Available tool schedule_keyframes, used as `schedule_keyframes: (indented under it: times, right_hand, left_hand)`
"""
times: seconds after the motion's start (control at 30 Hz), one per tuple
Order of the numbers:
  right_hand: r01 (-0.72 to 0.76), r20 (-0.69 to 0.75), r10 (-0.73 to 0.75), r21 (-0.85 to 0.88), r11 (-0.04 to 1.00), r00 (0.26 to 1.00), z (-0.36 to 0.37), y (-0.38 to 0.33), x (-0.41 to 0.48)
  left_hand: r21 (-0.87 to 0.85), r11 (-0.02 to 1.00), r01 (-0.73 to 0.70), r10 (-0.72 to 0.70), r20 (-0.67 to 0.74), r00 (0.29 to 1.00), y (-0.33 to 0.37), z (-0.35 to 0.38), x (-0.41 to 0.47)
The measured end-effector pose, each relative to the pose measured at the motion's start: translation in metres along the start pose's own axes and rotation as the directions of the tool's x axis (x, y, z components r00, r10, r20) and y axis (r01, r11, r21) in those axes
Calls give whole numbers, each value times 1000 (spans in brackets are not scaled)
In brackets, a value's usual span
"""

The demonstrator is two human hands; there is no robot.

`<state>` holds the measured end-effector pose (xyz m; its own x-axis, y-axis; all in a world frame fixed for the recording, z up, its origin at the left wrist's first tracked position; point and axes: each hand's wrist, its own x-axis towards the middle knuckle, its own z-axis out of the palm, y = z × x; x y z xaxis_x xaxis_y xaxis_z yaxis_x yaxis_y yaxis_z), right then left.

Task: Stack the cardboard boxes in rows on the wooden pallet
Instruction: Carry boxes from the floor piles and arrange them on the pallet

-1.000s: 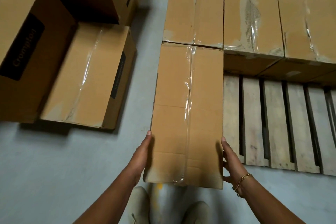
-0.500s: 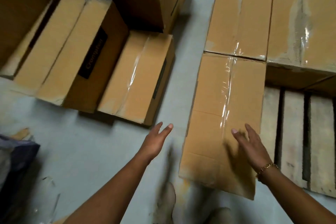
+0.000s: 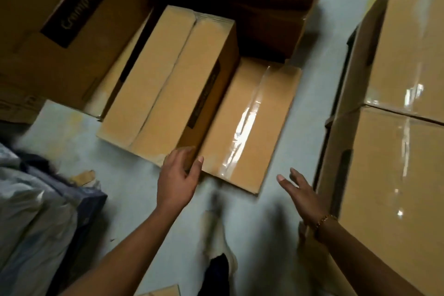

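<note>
- Far left, on floor (image 3: 134,199): heap of pale & dark-blue sacks (image 3: 36,211); not task stock.
- Upper left: lg printed box (image 3: 60,43), black label on side; part of supply pile, not yet moved.
- Left of centre: tall box (image 3: 163,84), top flaps untaped, butted against its right-hand neighbour.
- Centre-left: left hand (image 3: 177,180), fingers loose & spread, holding nothing. Sits at near-left corner of next item; contact w/ cardboard unclear (blur). Judged: lining up a side grip.
- Centre: low taped box (image 3: 247,127), flat on floor, tape strip up. Nearest of pile, so prob. the next pick.
- Centre-right: right hand (image 3: 300,192), fingers straight & apart, empty, in air just short of that box's near-right corner. Judged: mirrors left hand so box gets clamped from both sides.
- Right: near stacked box (image 3: 396,187) & far stacked box (image 3: 413,50), end to end in a row, tops level. Pallet underneath not in view.
</note>
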<state>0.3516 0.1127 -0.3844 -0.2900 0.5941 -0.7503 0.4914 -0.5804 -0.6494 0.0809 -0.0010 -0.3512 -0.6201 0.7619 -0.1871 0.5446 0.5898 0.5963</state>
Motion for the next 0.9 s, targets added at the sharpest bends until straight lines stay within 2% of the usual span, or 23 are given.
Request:
schedule_keyframes:
  times: [0.13, 0.4, 0.5, 0.6, 0.77, 0.9]
  right_hand:
    - [-14, 53, 13, 16, 1000, 998, 94, -58, 42]
    - [-87, 136, 77, 65, 994, 988, 224, -113, 106]
    - [-119, 122, 107, 97, 988, 987, 248, -117, 113]
    - [-152, 124, 137, 118, 981, 983, 260, -117, 115]
    - [-127, 157, 110, 105, 986, 982, 266, -116, 118]
    - [-43, 142, 39, 26, 999, 989, 267, -121, 112]
  left_hand:
    - [41, 999, 16, -15, -17, 1000, -56, -62, 70]
    - [278, 935, 219, -238, 35, 971, -159, -126, 165]
    - [277, 910, 308, -335, 54, 941, -176, -127, 181]
    - [258, 905, 339, -360, 37, 932, -180, -123, 188]
    - [154, 902, 404, -410, 3, 912, -185, -116, 194]
    - [165, 882, 442, -446, -16, 895, -176, -113, 194]
